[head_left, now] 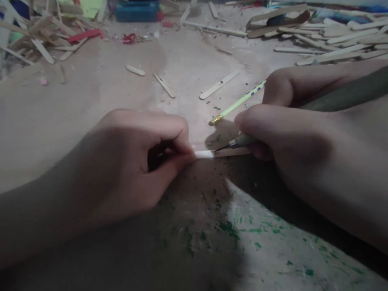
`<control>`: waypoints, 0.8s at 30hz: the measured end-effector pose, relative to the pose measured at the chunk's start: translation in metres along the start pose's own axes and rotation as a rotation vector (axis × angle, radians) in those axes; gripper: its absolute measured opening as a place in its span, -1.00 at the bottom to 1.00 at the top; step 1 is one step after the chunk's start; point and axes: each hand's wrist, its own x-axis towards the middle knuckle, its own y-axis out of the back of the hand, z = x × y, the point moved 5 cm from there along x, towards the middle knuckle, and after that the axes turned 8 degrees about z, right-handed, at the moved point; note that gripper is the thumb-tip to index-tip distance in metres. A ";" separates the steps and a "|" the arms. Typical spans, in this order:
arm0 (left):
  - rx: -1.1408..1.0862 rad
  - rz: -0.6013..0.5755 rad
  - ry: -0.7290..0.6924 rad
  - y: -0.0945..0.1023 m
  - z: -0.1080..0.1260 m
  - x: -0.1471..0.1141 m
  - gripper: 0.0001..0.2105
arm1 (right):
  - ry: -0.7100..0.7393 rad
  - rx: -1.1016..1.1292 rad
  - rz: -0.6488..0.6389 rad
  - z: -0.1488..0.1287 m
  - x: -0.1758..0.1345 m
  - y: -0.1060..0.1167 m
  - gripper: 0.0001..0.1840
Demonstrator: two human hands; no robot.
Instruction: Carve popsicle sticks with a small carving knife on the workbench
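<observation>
My left hand [145, 153] pinches one end of a narrow wooden craft stick [204, 154] between thumb and fingertips. My right hand [291, 121] is wrapped round a craft knife [247, 140] with a dark handle, held like a pen. The knife's thin point touches the stick, or comes very close to it, just right of my left fingertips. The stick's right end passes under my right fingers. A yellow-green pencil [239, 103] with a gold end lies beyond, partly hidden by my right hand.
Cut stick pieces [218, 85] lie beyond my hands. A heap of craft sticks [342, 38] is at the back right, mixed scraps [45, 32] at the back left. A blue box [137, 11] stands at the far edge. Green paint flecks [230, 230] mark the near surface.
</observation>
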 end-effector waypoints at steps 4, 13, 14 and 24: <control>0.014 0.012 -0.001 0.000 0.001 -0.001 -0.75 | -0.046 0.009 0.015 0.005 0.000 -0.002 -0.22; 0.020 0.026 0.000 0.003 -0.001 -0.002 -0.76 | 0.026 0.060 0.000 0.011 -0.001 -0.001 -0.30; 0.030 0.023 0.007 0.003 -0.002 -0.002 -0.75 | 0.025 0.074 -0.005 0.012 -0.001 -0.001 -0.31; 0.067 -0.015 0.066 -0.001 0.005 0.001 -0.76 | 0.019 0.132 0.063 0.018 -0.006 0.003 -0.37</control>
